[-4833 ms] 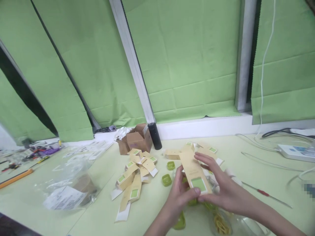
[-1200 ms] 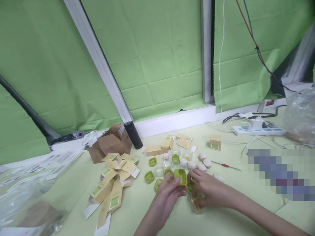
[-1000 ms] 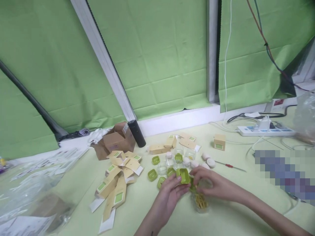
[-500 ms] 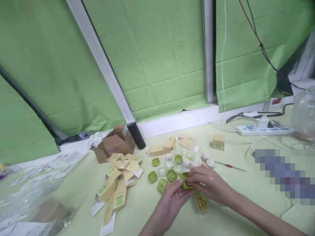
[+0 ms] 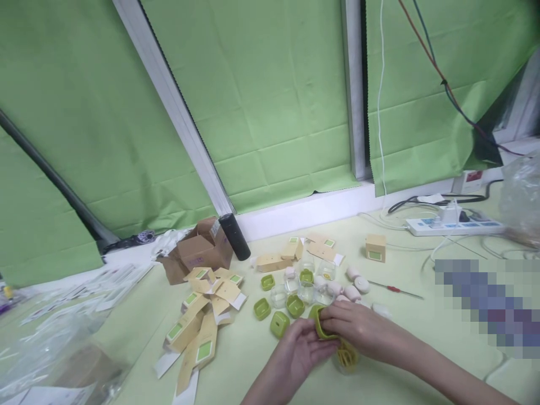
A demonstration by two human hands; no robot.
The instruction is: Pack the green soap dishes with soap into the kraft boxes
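A small green square plastic cup (image 5: 317, 323) is between my two hands, tilted with its opening to the right. Fingers of my right hand (image 5: 358, 327) reach into it and grip its wall. My left hand (image 5: 297, 351) is palm up, thumb at the cup's near left side and fingers beneath. Just below the right hand stands a clear container of yellow rubber bands (image 5: 346, 357), partly covered. Left of the hands lies an upturned green cup (image 5: 279, 324), with an upright green cup (image 5: 295, 305) beyond. Clear plastic cups (image 5: 306, 292) and pale pink rolls (image 5: 351, 293) crowd behind the hands.
Flattened cardboard boxes (image 5: 203, 349) are piled on the left. A brown carton (image 5: 202, 250) and a black cylinder (image 5: 234, 236) stand at the back. Rightward lie a red-handled thin tool (image 5: 394, 289), a small upright box (image 5: 375, 248) and a power strip (image 5: 458, 225).
The cup in my hands has turned slightly and my right fingers have gone further into it. My left thumb has shifted down from its rim. Several pink rolls behind the right hand show more now.
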